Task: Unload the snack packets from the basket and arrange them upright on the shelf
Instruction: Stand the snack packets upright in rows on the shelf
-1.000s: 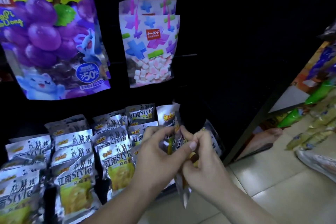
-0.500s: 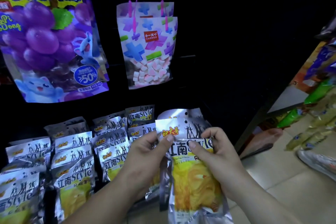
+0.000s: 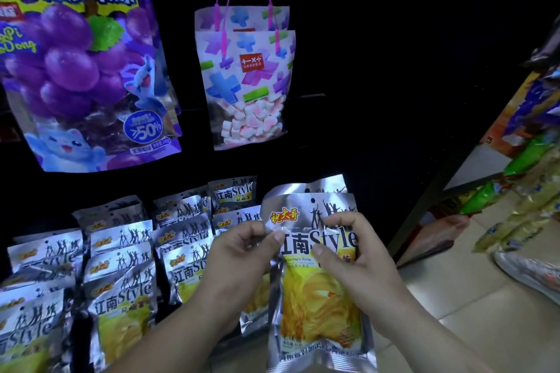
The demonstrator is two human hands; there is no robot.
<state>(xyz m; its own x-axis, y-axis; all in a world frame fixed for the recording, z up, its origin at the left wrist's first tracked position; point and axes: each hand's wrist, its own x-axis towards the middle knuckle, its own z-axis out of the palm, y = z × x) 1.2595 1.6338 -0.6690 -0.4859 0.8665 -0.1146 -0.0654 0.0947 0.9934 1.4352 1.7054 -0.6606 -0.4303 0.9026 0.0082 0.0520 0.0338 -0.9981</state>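
A silver snack packet (image 3: 321, 306) with a yellow picture faces me upright at the lower middle, with a second packet (image 3: 328, 185) showing behind its top. My left hand (image 3: 242, 260) pinches the front packet's upper left edge. My right hand (image 3: 354, 257) grips its upper right side, thumb across the print. Several matching silver packets (image 3: 121, 281) stand in rows on the dark shelf to the left. The basket is out of view.
A large purple grape jelly bag (image 3: 85, 63) and a white candy bag with pink handles (image 3: 245, 79) hang above the rows. At the right stands another rack with green and yellow packets (image 3: 521, 191). Pale tiled floor (image 3: 454, 297) lies beneath it.
The packet has turned from edge-on to face me and has risen a little. Both hands have shifted up to its top corners.
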